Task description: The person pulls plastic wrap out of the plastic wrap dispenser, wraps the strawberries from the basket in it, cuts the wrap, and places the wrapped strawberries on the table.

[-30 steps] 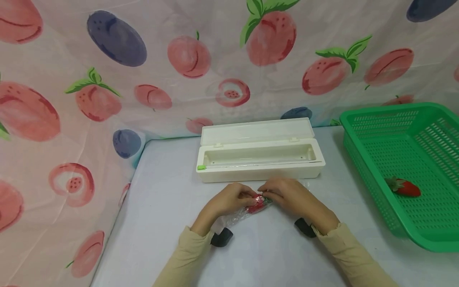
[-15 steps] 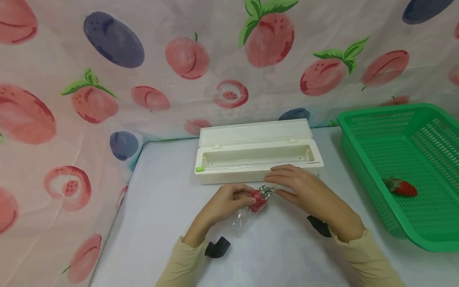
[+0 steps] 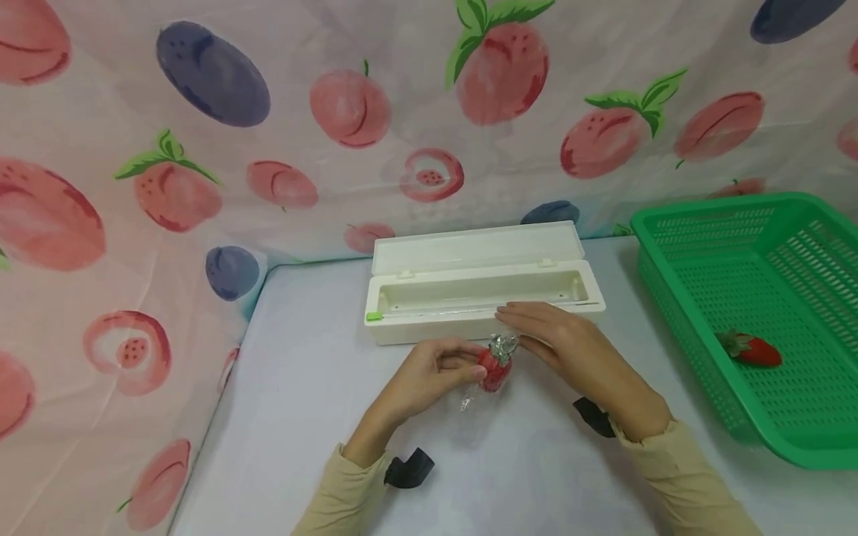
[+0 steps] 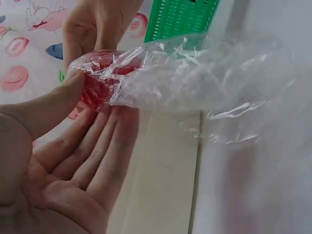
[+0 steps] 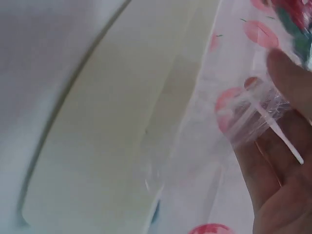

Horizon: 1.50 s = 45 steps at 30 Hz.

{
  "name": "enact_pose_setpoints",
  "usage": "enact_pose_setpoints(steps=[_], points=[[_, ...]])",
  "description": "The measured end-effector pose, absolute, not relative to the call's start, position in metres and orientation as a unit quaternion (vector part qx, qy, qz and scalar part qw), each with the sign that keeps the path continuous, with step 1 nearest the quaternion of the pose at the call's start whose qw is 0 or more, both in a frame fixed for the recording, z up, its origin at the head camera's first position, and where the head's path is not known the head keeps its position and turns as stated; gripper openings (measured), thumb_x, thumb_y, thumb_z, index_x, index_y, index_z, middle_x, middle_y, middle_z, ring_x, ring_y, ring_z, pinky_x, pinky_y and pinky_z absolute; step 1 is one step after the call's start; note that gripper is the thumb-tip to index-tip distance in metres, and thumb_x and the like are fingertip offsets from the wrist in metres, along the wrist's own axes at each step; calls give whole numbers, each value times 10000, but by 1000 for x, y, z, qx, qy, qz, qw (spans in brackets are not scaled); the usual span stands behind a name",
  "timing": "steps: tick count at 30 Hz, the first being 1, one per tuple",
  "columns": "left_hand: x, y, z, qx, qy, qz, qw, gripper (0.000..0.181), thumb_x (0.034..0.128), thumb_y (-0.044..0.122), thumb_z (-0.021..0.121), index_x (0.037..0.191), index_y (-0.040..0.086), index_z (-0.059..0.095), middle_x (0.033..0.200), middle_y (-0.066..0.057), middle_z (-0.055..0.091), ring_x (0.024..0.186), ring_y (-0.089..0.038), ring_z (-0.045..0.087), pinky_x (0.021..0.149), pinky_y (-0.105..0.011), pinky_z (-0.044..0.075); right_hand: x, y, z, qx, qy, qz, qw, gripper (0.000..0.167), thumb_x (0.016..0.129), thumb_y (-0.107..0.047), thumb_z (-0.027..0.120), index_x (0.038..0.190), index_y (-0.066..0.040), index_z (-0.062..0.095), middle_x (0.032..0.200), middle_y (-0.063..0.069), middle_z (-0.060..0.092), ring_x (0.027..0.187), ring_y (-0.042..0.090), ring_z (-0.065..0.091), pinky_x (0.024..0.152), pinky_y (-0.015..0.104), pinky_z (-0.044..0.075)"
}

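Observation:
A red strawberry (image 3: 494,372) with green leaves is wrapped in clear cling film (image 4: 170,83). My left hand (image 3: 429,376) pinches its side between thumb and fingers. A loose tail of film hangs from its lower end. My right hand (image 3: 576,346) is beside the leafy end with its fingers extended. In the right wrist view, crumpled film (image 5: 265,109) lies against those fingers; a bright white streak crosses them. Just behind the hands is a long white box (image 3: 436,331), its lid raised.
A green slider (image 3: 373,316) sits at the left end of the box's front edge. On the right, a green plastic basket (image 3: 704,380) holds another strawberry (image 3: 757,351). Behind the table hangs a fruit-print cloth (image 3: 281,223).
My right hand has moved up and right from the strawberry's leafy end, its fingers straightening. My left hand has turned the strawberry more upright, leaves upward, and shifted it slightly right.

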<state>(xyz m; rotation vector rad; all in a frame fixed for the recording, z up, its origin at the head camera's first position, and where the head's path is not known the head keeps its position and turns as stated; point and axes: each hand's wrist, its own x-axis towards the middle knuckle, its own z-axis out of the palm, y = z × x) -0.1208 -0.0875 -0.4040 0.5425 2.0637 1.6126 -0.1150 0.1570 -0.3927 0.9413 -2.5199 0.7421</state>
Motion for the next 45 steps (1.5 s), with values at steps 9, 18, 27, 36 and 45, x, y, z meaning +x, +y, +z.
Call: enact_pose_setpoints(steps=[9, 18, 27, 36, 45], points=[[-118, -84, -398, 214, 735, 609, 208, 326, 910, 101, 722, 1214, 0, 662, 1125, -150, 718, 977, -163, 711, 833, -281, 583, -116, 150, -400, 286, -882, 344, 149, 326, 868, 40, 705, 1177, -61, 726, 1126, 89, 738, 1040, 266, 708, 851, 424, 581], [-116, -80, -398, 208, 723, 634, 176, 331, 911, 78, 715, 1218, -26, 644, 1118, -182, 706, 993, -200, 708, 853, -278, 579, -115, 140, -406, 229, -889, 378, 116, 266, 854, 7, 738, 1106, -76, 760, 1087, 67, 749, 958, 205, 713, 789, 394, 595], [-113, -73, -400, 157, 708, 670, 158, 331, 892, 59, 731, 1210, -2, 663, 1201, -158, 690, 1027, -231, 715, 837, -293, 585, -116, 135, -407, 217, -875, 429, 49, 132, 875, 16, 713, 942, -84, 768, 911, 1, 743, 811, 83, 644, 752, 296, 587], [-113, -72, -401, 158, 714, 670, 126, 328, 876, 54, 747, 1186, -19, 670, 1154, -160, 706, 999, -210, 712, 843, -295, 583, -116, 139, -406, 240, -856, 457, -19, 159, 944, 5, 631, 1025, -69, 746, 989, -10, 731, 904, 86, 655, 833, 304, 573], [-114, -76, -401, 206, 756, 618, 61, 435, 821, 92, 812, 1226, 71, 655, 1177, -58, 682, 1072, -184, 635, 917, -382, 546, -116, 139, -405, 236, -851, 464, -67, 174, 971, -17, 596, 1086, -27, 726, 1040, 46, 740, 970, 159, 676, 900, 413, 565]])
